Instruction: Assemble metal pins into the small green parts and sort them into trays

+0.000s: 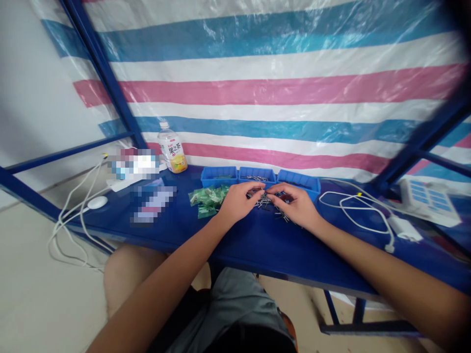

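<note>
My left hand (239, 201) and my right hand (294, 203) meet over a loose heap of small dark metal pins (274, 206) on the blue table (257, 245). Both hands have their fingers curled in a pinch, fingertips almost touching each other above the heap. What they pinch is too small to make out. A pile of small green parts (209, 198) lies just left of my left hand. Three blue bins (257, 174) stand in a row right behind the hands.
A drink bottle (172, 149) stands at the back left. White cables and a round white puck (97, 202) lie at the left edge. More white cable (353, 208), a charger (405, 228) and a power strip (429, 198) lie at the right. A striped tarp hangs behind.
</note>
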`<action>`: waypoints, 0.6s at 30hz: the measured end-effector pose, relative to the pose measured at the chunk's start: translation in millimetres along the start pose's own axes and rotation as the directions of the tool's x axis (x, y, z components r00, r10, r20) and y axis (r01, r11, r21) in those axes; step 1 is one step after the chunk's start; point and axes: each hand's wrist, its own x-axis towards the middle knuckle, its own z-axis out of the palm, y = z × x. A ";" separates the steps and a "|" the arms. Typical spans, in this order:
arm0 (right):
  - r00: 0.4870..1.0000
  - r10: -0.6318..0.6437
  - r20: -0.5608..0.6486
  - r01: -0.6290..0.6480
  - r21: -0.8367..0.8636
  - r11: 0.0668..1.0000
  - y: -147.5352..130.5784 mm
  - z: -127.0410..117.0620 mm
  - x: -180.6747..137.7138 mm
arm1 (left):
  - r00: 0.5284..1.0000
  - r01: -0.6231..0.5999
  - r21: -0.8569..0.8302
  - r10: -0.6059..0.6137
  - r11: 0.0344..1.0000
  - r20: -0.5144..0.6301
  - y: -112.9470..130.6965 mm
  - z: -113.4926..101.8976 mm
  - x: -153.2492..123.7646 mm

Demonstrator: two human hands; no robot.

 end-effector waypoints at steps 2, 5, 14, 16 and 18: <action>0.998 0.065 -0.014 -0.065 0.039 0.997 5.4 1.4 -0.2 | 1.000 0.019 -0.048 -0.020 0.999 -0.019 0.1 -0.1 0.5; 0.992 0.124 -0.013 -0.122 0.117 0.986 11.2 3.2 -0.6 | 0.998 0.010 -0.128 -0.018 0.992 -0.056 0.4 1.8 0.2; 0.994 0.052 0.097 -0.069 0.183 0.981 1.1 3.6 0.3 | 0.997 0.013 -0.113 -0.004 0.994 0.078 -2.9 5.7 -4.6; 0.995 0.023 0.099 -0.040 0.167 0.985 0.3 2.2 0.9 | 0.993 0.004 -0.106 0.009 0.994 0.118 -5.0 6.9 -5.2; 0.997 0.002 0.073 -0.013 0.151 0.988 0.7 0.9 1.4 | 0.991 -0.007 -0.097 0.020 0.995 0.132 -6.6 8.3 -5.4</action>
